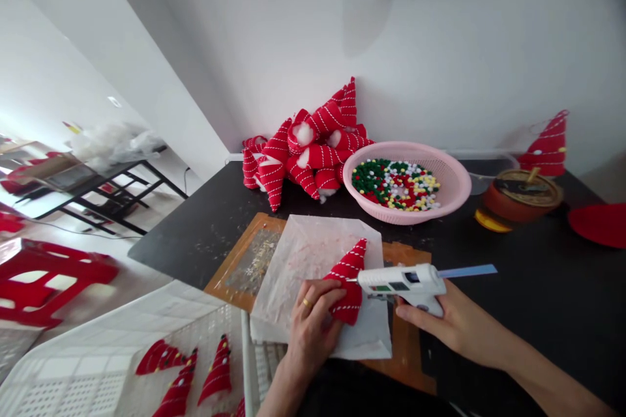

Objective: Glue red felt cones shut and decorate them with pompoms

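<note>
Matte black tabletop. Beneath the left hand's fingers, a flat brown board. Beyond the fingers, a round pink perforated plastic basket and a heap of red white-stitched fabric cones. Far right of them, a round brown pot and a flat red disc.

A red fabric cone with white stitched stripes, tip up and tilted, gripped in the left hand, a white hot glue gun, nozzle just beside the cone, held in the right hand
</note>
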`<state>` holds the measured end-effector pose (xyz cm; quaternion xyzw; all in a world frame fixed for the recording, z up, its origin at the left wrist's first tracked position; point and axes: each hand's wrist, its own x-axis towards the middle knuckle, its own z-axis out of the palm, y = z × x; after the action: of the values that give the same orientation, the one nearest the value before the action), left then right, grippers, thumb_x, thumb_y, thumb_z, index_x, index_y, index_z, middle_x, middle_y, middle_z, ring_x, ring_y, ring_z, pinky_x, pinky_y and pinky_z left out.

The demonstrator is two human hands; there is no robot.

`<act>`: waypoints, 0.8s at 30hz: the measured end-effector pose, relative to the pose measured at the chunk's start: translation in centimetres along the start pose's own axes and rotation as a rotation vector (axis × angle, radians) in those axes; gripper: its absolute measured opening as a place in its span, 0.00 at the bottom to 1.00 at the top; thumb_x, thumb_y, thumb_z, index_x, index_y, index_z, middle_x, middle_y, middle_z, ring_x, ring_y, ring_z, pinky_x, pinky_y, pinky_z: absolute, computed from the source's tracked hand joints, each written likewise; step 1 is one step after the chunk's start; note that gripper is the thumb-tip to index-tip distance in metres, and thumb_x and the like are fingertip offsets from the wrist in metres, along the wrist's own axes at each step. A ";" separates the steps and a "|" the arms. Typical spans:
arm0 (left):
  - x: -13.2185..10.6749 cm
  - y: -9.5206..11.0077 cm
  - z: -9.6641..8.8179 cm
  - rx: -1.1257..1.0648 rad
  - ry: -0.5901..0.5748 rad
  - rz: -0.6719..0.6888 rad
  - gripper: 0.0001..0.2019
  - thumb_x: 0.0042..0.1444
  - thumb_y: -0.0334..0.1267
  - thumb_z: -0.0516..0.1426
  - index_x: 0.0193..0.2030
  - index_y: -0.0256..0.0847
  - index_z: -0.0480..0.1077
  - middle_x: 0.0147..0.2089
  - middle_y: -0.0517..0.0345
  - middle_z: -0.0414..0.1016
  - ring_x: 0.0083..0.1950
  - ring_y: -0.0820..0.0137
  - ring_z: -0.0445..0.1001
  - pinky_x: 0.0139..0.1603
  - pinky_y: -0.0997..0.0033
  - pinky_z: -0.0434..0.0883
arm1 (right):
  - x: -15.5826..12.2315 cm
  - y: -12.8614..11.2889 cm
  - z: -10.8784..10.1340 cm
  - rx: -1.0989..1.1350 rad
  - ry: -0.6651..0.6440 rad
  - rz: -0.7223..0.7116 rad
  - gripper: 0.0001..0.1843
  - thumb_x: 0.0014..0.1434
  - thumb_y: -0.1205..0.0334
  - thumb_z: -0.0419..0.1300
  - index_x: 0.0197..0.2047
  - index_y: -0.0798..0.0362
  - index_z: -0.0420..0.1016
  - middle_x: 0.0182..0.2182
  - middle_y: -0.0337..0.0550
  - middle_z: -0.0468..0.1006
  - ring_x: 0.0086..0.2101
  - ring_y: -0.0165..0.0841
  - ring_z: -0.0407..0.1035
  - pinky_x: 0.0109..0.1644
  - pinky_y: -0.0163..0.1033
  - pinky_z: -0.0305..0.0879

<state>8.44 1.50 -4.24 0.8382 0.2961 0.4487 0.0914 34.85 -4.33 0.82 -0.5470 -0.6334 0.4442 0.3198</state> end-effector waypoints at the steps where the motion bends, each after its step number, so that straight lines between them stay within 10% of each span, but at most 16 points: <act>1: 0.0 0.0 0.0 -0.002 0.002 0.003 0.12 0.61 0.27 0.60 0.51 0.40 0.73 0.48 0.49 0.79 0.47 0.64 0.75 0.48 0.64 0.75 | 0.1 0.0 0.1 -0.001 -0.002 -0.005 0.12 0.66 0.50 0.61 0.46 0.48 0.76 0.42 0.44 0.82 0.44 0.43 0.75 0.50 0.44 0.72; 24: -0.5 -0.1 0.1 0.010 -0.011 -0.029 0.11 0.61 0.28 0.60 0.50 0.42 0.74 0.49 0.49 0.78 0.48 0.64 0.75 0.48 0.64 0.74 | 0.0 -0.2 -0.1 -0.199 -0.017 -0.060 0.13 0.69 0.53 0.57 0.49 0.48 0.78 0.45 0.46 0.82 0.53 0.49 0.74 0.54 0.47 0.72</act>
<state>8.26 1.30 -4.64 0.8369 0.3098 0.4411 0.0954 34.83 -4.31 1.07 -0.5530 -0.6931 0.3740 0.2719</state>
